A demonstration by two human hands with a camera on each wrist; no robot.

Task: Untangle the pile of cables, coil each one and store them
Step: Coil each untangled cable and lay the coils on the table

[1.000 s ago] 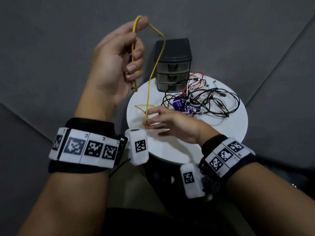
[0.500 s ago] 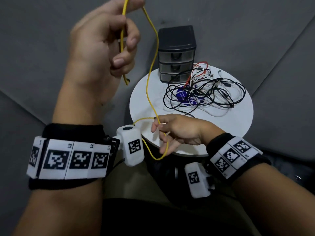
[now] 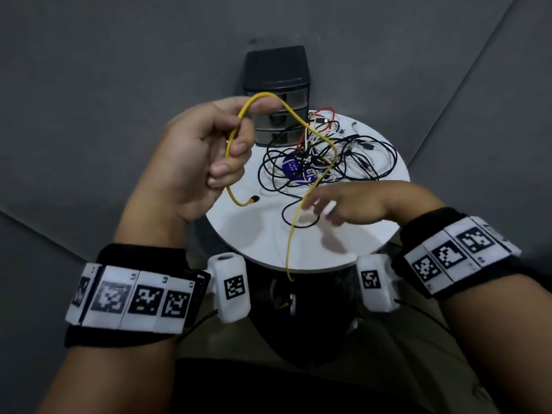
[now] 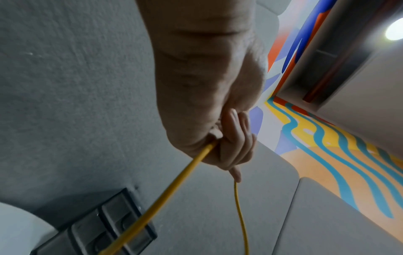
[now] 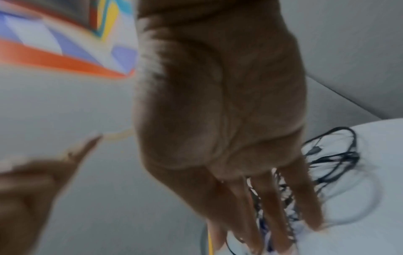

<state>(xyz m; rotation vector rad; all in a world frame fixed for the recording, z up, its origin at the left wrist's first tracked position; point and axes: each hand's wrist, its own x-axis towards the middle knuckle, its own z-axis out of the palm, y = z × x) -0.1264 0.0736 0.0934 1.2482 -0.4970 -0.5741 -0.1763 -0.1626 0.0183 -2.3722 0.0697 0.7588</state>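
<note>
While the left hand [image 3: 191,156] is raised with its fingers [image 3: 239,146] curled round the yellow cable [image 3: 321,135], that cable loops over the top of the index finger and runs down through the closed fist, so that its short end with a dark plug [image 3: 254,199] hangs just below the little finger. From the fingertip loop the long run arcs away over the tangled pile of cables [image 3: 328,156], then drops past the tips of the right hand [image 3: 355,204] and hangs over the near edge of the round white worktop [image 3: 343,246]. The right hand's fingers [image 5: 268,207] are stretched out and loosely spread, gripping nothing; the head view is blurred there, so whether a fingertip touches the yellow strand cannot be told. The pile of black, white and red leads lies on the worktop just beyond those outstretched fingers, with blue round pieces [image 3: 291,165] among them. Behind the left fingertips, at the far edge of the worktop, stands a small black drawer unit [image 3: 276,70] with its drawers closed.
</note>
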